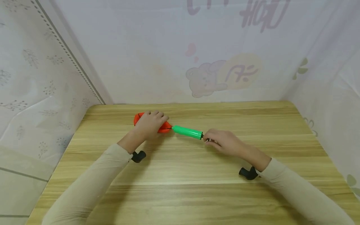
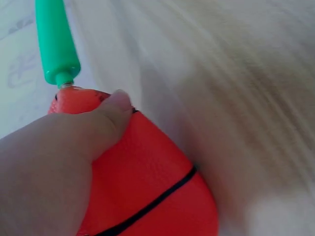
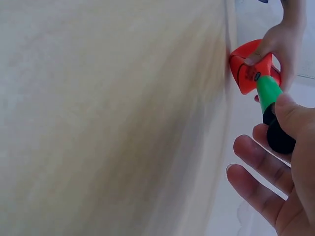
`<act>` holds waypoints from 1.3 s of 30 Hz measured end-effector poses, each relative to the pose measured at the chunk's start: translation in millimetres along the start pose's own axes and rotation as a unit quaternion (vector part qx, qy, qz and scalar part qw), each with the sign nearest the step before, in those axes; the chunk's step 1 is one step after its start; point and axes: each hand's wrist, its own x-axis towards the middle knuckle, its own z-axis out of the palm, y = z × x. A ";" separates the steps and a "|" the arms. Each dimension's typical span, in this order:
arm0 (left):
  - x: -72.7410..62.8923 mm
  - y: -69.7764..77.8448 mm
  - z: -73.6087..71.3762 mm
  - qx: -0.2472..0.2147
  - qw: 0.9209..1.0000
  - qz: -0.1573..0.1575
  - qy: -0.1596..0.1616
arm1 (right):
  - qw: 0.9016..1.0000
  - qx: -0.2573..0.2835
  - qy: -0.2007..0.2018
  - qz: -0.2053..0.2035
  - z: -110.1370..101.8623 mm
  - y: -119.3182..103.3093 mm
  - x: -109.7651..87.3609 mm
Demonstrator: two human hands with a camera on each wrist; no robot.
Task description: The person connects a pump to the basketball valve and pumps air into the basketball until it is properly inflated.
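Note:
A soft, partly collapsed red ball (image 1: 165,127) with black lines lies under my left hand (image 1: 151,124). The left hand grips it, and in the left wrist view the thumb (image 2: 106,120) presses on the red skin near the pump. A green hand pump (image 1: 187,132) joins the ball at its narrow end, held just off the table. At the pump's other end, my right hand (image 1: 225,142) pinches the black handle (image 3: 281,136) between thumb and forefinger. Its other fingers are loosely bent in the right wrist view. A short dark rod shows between handle and green barrel.
The wood-grain table (image 1: 180,193) spreads beneath both hands. Behind it hangs a pale printed cloth (image 1: 157,62) with a bear picture, and similar cloth closes the left and right sides. Black wrist mounts (image 1: 248,173) stick out below the sleeves.

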 end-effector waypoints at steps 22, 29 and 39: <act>12.3 16.4 5.0 -0.104 0.989 0.060 0.090 | 0.999 0.030 -0.027 0.009 12.0 -0.8 -6.3; 20.3 44.7 -0.6 -0.124 0.984 0.087 0.096 | 0.999 0.038 -0.022 0.009 9.0 -1.5 -4.8; 30.1 71.5 7.8 -0.114 0.979 0.137 0.098 | 0.999 0.039 -0.010 -0.014 8.4 -5.4 -1.6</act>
